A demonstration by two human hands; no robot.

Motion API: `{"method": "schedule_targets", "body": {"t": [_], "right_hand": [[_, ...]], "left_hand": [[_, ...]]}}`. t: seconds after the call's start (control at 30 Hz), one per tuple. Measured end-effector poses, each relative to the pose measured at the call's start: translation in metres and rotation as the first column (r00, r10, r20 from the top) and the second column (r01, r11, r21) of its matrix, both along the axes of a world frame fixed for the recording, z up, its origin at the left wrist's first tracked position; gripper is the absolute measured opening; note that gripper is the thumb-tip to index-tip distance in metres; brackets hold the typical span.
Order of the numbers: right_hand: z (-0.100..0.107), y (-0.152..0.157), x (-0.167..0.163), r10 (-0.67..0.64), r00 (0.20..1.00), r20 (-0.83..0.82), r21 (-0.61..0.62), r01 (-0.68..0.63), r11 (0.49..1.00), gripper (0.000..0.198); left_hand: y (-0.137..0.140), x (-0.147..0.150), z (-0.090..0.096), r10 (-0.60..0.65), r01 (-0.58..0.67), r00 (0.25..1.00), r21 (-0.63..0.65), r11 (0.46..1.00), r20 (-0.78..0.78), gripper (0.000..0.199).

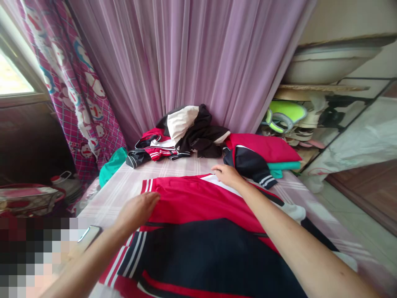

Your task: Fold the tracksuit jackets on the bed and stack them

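A jacket [192,194] in red, navy and white lies spread before me, with white-striped cuffs at its left side. My left hand [147,205] rests at the jacket's left edge beside the red striped cuff, its fingers stretched out over the red cloth. At the far edge, my right hand [228,176] has its fingers closed on the white part of the jacket. The right forearm covers some of the jacket's right side, and the near edge runs out of view.
The jacket lies on a checked cloth surface [105,198]. A heap of dark, white and red clothes [182,128] sits at the back. To its right is a folded red stack [263,147]. A purple curtain [198,62] hangs behind; a shelf with a basin [331,62] stands right.
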State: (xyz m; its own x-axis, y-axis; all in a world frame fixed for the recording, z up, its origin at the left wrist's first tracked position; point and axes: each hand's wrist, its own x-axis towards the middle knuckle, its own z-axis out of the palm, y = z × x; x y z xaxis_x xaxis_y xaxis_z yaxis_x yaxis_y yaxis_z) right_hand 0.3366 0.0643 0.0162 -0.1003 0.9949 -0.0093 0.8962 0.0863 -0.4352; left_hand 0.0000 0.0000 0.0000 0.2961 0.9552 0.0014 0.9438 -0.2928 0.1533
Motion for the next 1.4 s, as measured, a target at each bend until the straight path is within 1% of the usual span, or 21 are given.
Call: {"method": "schedule_targets", "body": {"t": [0.07,0.1,0.2,0.3,0.37,0.43,0.47,0.57,0.63,0.77,0.87,0.93,1.0,1.03,1.1,1.13,1.17,1.23,1.3,1.33,1.4], "right_hand": [[-0.013,0.028,0.021,0.033,0.992,0.119,-0.007,-0.033,0.999,0.045],[-0.017,0.036,0.03,0.064,0.988,0.143,-0.025,-0.061,0.998,0.044],[-0.022,0.044,0.047,0.141,0.972,0.187,-0.093,-0.126,0.988,0.042],[-0.021,0.043,0.05,0.168,0.942,0.289,-0.125,-0.137,0.983,0.047],[-0.018,0.044,0.049,0.163,0.915,0.369,-0.128,-0.123,0.984,0.039],[-0.017,0.045,0.047,0.113,0.9,0.422,-0.099,-0.078,0.992,0.03],[-0.018,0.045,0.045,0.057,0.9,0.432,-0.061,-0.034,0.998,0.029],[-0.029,0.043,0.037,-0.144,0.882,0.448,0.086,0.118,0.989,0.037],[-0.041,0.04,0.032,-0.224,0.869,0.44,0.147,0.176,0.973,0.039],[-0.058,0.037,0.028,-0.277,0.875,0.397,0.205,0.209,0.956,0.04],[-0.057,0.028,0.023,-0.263,0.901,0.345,0.244,0.185,0.952,0.043],[-0.054,0.013,0.015,-0.232,0.924,0.305,0.291,0.142,0.946,0.045],[-0.055,-0.007,0.002,-0.122,0.956,0.268,0.332,0.028,0.943,0.047],[-0.057,-0.017,-0.003,-0.021,0.965,0.262,0.33,-0.069,0.942,0.048],[-0.063,-0.032,-0.009,0.209,0.941,0.265,0.26,-0.278,0.925,0.051],[-0.066,-0.035,-0.009,0.285,0.92,0.267,0.202,-0.343,0.917,0.053],[-0.069,-0.036,-0.006,0.311,0.911,0.269,0.146,-0.358,0.922,0.055],[-0.071,-0.032,0.005,0.257,0.925,0.279,0.073,-0.287,0.955,0.056],[-0.07,-0.027,0.017,0.182,0.938,0.294,0.057,-0.208,0.977,0.055],[-0.069,-0.028,0.022,0.17,0.94,0.295,0.057,-0.195,0.979,0.055],[-0.069,-0.034,0.032,0.198,0.938,0.284,0.061,-0.224,0.973,0.055]], "left_hand": [[0.038,-0.019,0.005,0.07,-0.068,0.997,0.055,0.996,-0.028,0.047],[0.055,-0.027,0.005,0.105,-0.102,0.994,0.063,0.993,-0.041,0.048],[0.092,-0.045,0.0,0.155,-0.156,0.987,-0.005,0.988,-0.04,0.048],[0.112,-0.053,-0.006,0.116,-0.11,0.993,-0.129,0.986,0.038,0.043],[0.117,-0.054,-0.009,0.097,-0.085,0.994,-0.183,0.979,0.059,0.038],[0.12,-0.053,-0.01,0.105,-0.099,0.994,-0.196,0.976,0.023,0.032],[0.121,-0.053,-0.011,0.111,-0.108,0.994,-0.189,0.976,0.004,0.031],[0.12,-0.053,-0.014,0.128,-0.126,0.992,-0.152,0.98,0.008,0.034],[0.119,-0.053,-0.018,0.16,-0.153,0.986,-0.142,0.978,0.037,0.034],[0.115,-0.056,-0.025,0.237,-0.226,0.969,-0.135,0.965,0.074,0.036],[0.108,-0.055,-0.025,0.319,-0.309,0.945,-0.133,0.942,0.065,0.042],[0.1,-0.048,-0.023,0.347,-0.345,0.938,-0.063,0.936,0.014,0.047],[0.087,-0.033,-0.021,0.299,-0.296,0.953,0.086,0.951,-0.035,0.051],[0.08,-0.022,-0.022,0.242,-0.232,0.969,0.156,0.96,-0.046,0.053],[0.063,0.004,-0.029,0.072,-0.06,0.996,0.228,0.972,-0.047,0.054],[0.054,0.018,-0.035,-0.016,0.026,0.999,0.234,0.972,-0.041,0.056],[0.045,0.031,-0.041,-0.087,0.093,0.996,0.237,0.967,-0.037,0.058],[0.032,0.05,-0.056,-0.159,0.164,0.986,0.231,0.959,-0.038,0.064],[0.024,0.059,-0.066,-0.163,0.169,0.986,0.22,0.961,-0.048,0.069],[0.022,0.061,-0.07,-0.157,0.165,0.986,0.216,0.962,-0.054,0.071],[0.022,0.06,-0.073,-0.152,0.164,0.986,0.215,0.963,-0.068,0.072]]}}
